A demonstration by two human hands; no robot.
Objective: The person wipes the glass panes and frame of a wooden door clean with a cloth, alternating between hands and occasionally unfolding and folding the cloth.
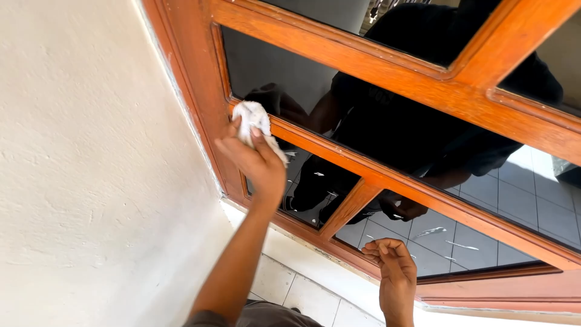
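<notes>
The right hand (396, 272) is seen lowest and nearest, its fingers curled loosely together against the bottom rail of the wooden window frame (387, 72), with nothing held in it. Higher up, the left hand (254, 158) is clamped on a crumpled white cloth (253, 118), which is pressed where a crossbar meets the left upright. Behind the bars, dark glass panes (290, 66) are noted, with a person and a tiled floor reflected in them. A white plastered wall (85, 163) is found to the left. It is judged that smears could be left on the glass if the bunched cloth is dragged unevenly, and the cloth could be dropped if the grip is loosened.
</notes>
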